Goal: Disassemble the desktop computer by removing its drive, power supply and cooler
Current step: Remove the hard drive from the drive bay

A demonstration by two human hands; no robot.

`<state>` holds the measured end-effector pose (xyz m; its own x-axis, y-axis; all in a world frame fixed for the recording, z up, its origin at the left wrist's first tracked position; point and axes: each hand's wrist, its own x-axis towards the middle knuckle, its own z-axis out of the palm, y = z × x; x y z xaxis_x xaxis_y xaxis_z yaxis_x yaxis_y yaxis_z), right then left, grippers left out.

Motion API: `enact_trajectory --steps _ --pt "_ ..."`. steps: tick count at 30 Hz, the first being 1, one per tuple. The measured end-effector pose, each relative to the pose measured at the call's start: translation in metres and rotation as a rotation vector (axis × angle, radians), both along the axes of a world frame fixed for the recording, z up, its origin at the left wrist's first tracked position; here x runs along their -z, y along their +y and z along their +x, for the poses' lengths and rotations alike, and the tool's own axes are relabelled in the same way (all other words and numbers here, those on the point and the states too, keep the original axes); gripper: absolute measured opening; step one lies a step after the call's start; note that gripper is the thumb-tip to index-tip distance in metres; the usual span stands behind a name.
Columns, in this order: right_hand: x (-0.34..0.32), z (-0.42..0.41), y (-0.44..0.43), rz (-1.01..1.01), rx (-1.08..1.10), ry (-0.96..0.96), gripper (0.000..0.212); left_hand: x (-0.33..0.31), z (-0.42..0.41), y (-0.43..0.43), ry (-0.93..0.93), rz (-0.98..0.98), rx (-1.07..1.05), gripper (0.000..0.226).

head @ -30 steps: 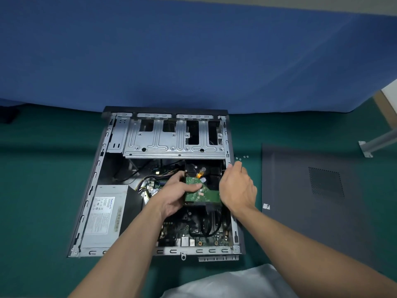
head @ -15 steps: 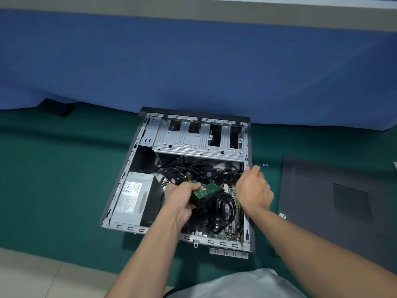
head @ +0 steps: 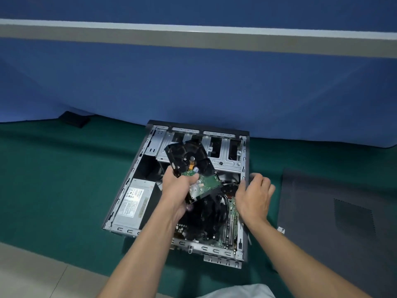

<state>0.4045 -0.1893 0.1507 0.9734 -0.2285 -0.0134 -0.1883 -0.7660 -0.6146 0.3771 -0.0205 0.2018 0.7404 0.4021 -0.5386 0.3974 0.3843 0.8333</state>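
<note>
Lifting out the hard drive (head: 189,162), we grip its edge in our left hand (head: 178,187), above the open computer case (head: 243,155); our right hand (head: 254,196) clasps the case's right wall. Next, probably: set it aside, then tackle the power supply (head: 133,203).

I see the case (head: 193,247) lying open on the mat (head: 53,179), with the power supply (head: 133,203) in its left side and the drive cage (head: 223,162) at its far end. My left hand (head: 178,186) holds the drive (head: 191,160) above it, and my right hand (head: 253,196) grips its right wall. The side panel (head: 322,211) lies to its right.
</note>
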Motion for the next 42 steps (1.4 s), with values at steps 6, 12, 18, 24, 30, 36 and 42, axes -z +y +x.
enact_trajectory --steps 6,12,18,24,30,36,42 --pt "-0.029 -0.023 -0.002 0.526 -0.178 0.144 0.040 -0.020 0.021 -0.002 -0.154 -0.099 0.135 0.036" --pt "-0.039 -0.014 -0.002 0.928 -0.090 0.243 0.028 -0.023 0.036 -0.016 -0.166 -0.091 0.190 0.040" --pt "-0.044 -0.006 -0.008 1.072 -0.099 0.328 0.037 -0.020 0.041 -0.023 -0.171 -0.108 0.214 0.039" --pt "-0.042 -0.012 0.009 0.967 -0.020 0.262 0.039 -0.014 0.041 -0.024 -0.159 -0.148 0.129 0.041" --pt "-0.042 -0.009 0.007 0.983 -0.071 0.333 0.036 -0.014 0.037 -0.018 -0.106 -0.211 0.055 0.083" --pt "-0.035 -0.007 0.025 0.985 -0.044 0.346 0.033 -0.011 0.040 -0.012 -0.084 -0.216 -0.063 0.089" --pt "-0.031 -0.002 0.020 1.160 -0.156 0.444 0.025 -0.008 0.038 -0.004 -0.088 -0.164 -0.065 0.063"
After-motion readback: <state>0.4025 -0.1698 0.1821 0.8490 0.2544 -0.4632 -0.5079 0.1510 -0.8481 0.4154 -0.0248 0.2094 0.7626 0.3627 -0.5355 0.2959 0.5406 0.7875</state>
